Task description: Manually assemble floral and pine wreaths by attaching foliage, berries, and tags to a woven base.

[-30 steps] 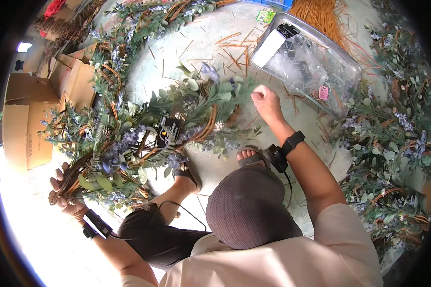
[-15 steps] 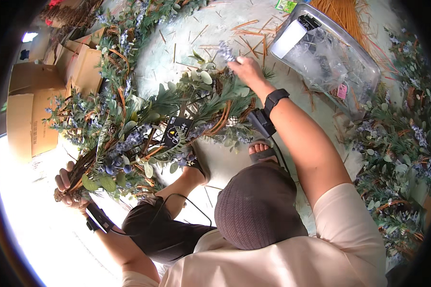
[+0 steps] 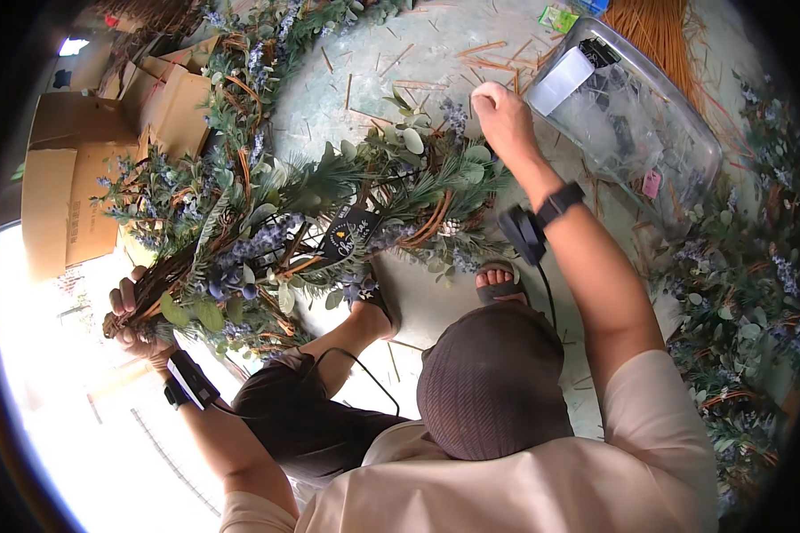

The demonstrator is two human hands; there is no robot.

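Green foliage and lavender-blue flowers cover a garland [image 3: 329, 178] stretched across the middle of my remote view, slanting from lower left to upper right above a pale floor [image 3: 362, 40]. At its left end, I see the left hand [image 3: 140, 343] wrapped around gathered brown stems [image 3: 157, 286], fingers closed over the bundle. The right hand [image 3: 504, 124] is raised just beyond the garland's other end, fingers curled inward; from here I cannot tell how tightly they close, or whether anything is pinched between them. A black tag [image 3: 350, 233] sits among the leaves near the garland's middle, and a lavender sprig [image 3: 453, 115] pokes up just left of the right hand. Beside that hand, a clear plastic bin [image 3: 609, 173] contains a white box [image 3: 564, 82]. Cardboard boxes [image 3: 49, 209] stand at left; more greenery [image 3: 747, 329] lines the right.
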